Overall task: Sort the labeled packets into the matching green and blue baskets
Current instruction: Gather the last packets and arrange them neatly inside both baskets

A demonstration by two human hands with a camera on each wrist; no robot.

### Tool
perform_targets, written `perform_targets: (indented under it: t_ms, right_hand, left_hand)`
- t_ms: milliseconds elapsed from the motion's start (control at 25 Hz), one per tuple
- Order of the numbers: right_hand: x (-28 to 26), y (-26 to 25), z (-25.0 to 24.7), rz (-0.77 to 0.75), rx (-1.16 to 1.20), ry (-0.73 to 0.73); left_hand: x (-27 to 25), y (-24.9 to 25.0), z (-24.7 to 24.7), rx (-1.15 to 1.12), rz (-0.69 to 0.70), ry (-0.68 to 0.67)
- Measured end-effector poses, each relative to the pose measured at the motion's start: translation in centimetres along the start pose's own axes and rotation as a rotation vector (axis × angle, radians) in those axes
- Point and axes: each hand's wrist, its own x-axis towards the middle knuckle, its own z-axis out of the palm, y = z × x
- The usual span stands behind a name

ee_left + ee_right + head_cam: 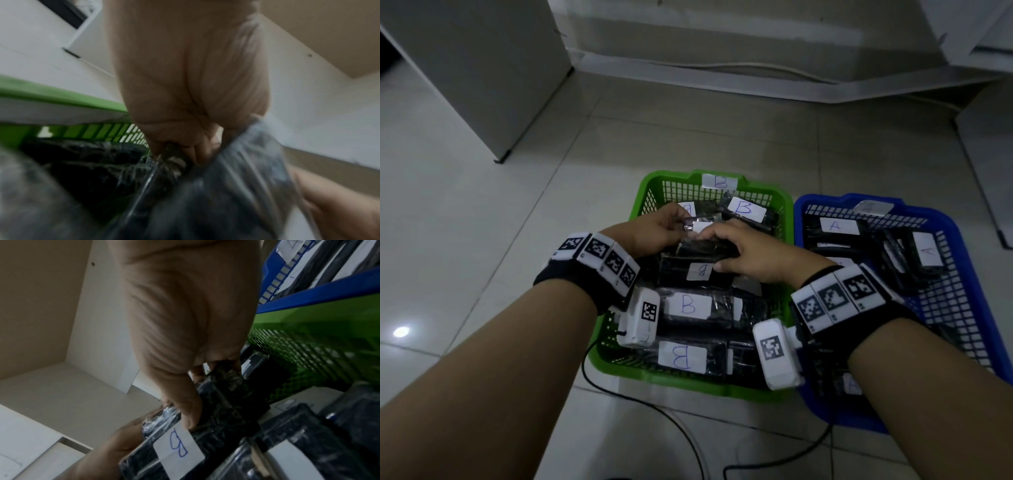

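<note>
Over the green basket (643,192), marked B, both hands hold one black plastic-wrapped packet (702,251). My left hand (664,228) pinches the packet's crinkled end (172,154). My right hand (743,255) grips it across its width, with the thumb (185,410) beside its white B label (179,446). Several B packets (688,305) lie in the green basket below. The blue basket (969,284), marked A, stands to its right and holds several A packets (928,251).
The baskets sit side by side on a pale tiled floor. A white cabinet (482,75) stands at the back left and a white panel (986,171) at the far right. A black cable (654,407) runs over the floor in front of the green basket.
</note>
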Motion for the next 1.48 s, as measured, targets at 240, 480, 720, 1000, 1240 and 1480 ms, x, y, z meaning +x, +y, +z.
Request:
perform_targets:
  t_ms: [240, 480, 720, 1000, 1240, 1480]
  right_hand:
    - [-0.1, 0.2, -0.4, 0.066, 0.022, -0.063]
    - [0.4, 0.2, -0.6, 0.222, -0.173, 0.173]
    - [0.1, 0.4, 1.1, 0.345, -0.487, -0.033]
    - [1.1, -0.8, 0.7, 0.282, -0.267, 0.247]
    - [3.1, -0.8, 0.8, 0.338, -0.496, 0.156]
    - [4.5, -1.3, 1.4, 0.318, -0.349, 0.139]
  left_hand:
    - [0.0, -1.2, -0.9, 0.017, 0.018, 0.481]
    - [-2.5, 0.1, -2.4, 0.160, 0.030, 0.506]
    - [-5.1, 0.2, -2.5, 0.335, -0.116, -0.175]
    - [-3.6, -0.7, -1.4, 1.427, -0.170, 0.370]
    - [-3.4, -1.6, 0.1, 1.296, -0.217, 0.350]
    - [-3.7, -0.8, -1.9, 0.476, -0.050, 0.631]
